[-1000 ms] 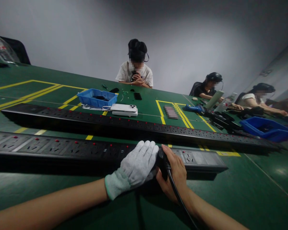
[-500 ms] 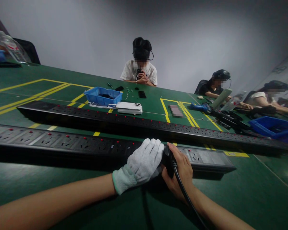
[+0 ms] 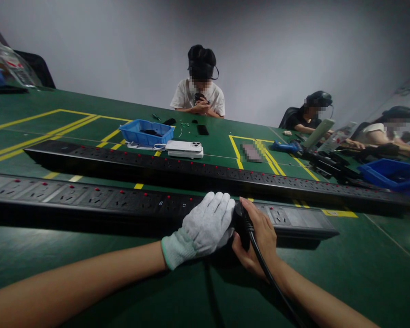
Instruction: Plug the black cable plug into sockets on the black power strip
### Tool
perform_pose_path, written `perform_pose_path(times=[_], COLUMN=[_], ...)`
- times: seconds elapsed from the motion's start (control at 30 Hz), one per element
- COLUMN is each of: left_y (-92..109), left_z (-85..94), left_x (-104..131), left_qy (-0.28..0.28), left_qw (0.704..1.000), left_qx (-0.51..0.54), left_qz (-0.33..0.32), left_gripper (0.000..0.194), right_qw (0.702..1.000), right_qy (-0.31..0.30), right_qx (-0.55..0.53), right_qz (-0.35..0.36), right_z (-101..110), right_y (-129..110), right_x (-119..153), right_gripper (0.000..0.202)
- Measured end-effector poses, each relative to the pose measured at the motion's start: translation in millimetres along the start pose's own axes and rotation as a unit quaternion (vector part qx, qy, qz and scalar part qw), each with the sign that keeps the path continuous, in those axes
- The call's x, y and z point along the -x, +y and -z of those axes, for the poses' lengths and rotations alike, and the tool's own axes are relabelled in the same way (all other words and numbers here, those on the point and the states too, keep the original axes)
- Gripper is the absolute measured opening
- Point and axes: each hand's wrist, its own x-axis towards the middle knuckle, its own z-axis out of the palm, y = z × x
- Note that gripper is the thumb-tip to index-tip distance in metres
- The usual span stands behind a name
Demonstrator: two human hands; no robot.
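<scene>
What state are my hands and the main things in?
left hand: gloved, over near strip, grip unclear
right hand: bare, holding plug
plug: gripped, seating hidden
near strip: lying sockets up
far strip: lying sockets up
white phone: camera side up
light-blue bin: open, holding dark pieces
dark-blue bin: open

Near power strip (image 3: pixel 133 205) is a long black bar lying across the worktop (image 3: pixel 89 300), sockets up, running out of view on the left. Red bits along its far edge, white "06" and "13" mid-strip, grey panel at the right end. Chunky black plug (image 3: pixel 239 217) is up against it, half covered, can't tell if seated; thick cable (image 3: pixel 262 262) trails down.
</scene>
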Motion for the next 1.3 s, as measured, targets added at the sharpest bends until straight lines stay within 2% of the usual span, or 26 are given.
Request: perform_pose_path(times=[0.57,0.83,1.3], left_y=[-0.6,0.2,-0.4], left_z=[-3.1,-2.3,-2.7], left_x=[3.9,4.4,5.8], left_qy=[0.017,-0.012,-0.026], left_qw=[1.0,0.999,0.999], left_qx=[0.018,0.036,0.02], left_qz=[0.003,0.016,0.011], left_gripper=[0.05,0.052,0.051], right_qw=[1.0,1.0,1.0], right_qy=[0.008,0.003,-0.004], right_qx=[0.015,0.008,-0.003], right_qz=[-0.013,-0.013,-0.004], right_z=[-5.0,-7.0,0.7], right_y=[-0.4,4.4,-1.9], right_x=[0.7,4.2,-0.3], right_gripper=[0.067,0.071,0.071])
